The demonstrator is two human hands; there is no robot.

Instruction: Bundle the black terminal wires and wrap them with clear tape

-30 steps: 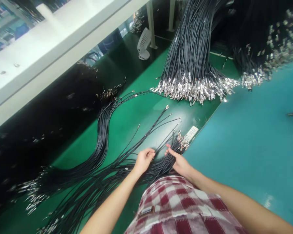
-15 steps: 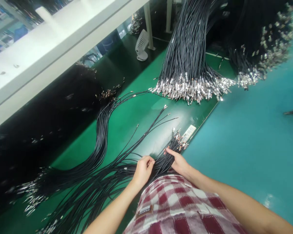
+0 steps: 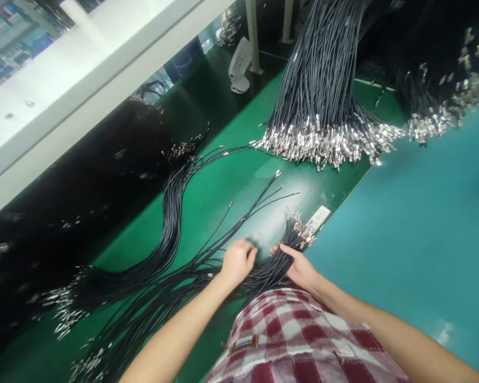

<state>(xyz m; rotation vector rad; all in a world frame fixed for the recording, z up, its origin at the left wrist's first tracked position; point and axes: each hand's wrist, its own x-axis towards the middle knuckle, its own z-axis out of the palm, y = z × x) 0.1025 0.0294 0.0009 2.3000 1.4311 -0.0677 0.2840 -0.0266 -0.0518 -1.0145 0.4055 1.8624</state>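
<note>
My right hand (image 3: 297,261) is wrapped round a bundle of black wires (image 3: 269,270) near their copper-coloured and silver terminal ends (image 3: 302,231). Just left of it, my left hand (image 3: 239,260) is closed, fingers curled together above the same bundle; whatever it may pinch is hidden. The wires run on to the lower left, where metal terminals (image 3: 90,364) tip their other ends. A few loose wires (image 3: 259,202) stick out beyond my left hand, toward the middle of the green tabletop (image 3: 207,207).
A second wire bundle (image 3: 171,213) curves along the left. A large pile of black wires (image 3: 319,80) with silver terminals lies at the back. A small white fan (image 3: 239,66) stands beneath a white shelf (image 3: 104,69). A paper label (image 3: 319,217) sits at the table edge.
A wire that stood apart between my hands now lies in with the bundle at my right hand. My left hand dipped, then rose slightly. The camera view shifted a little.
</note>
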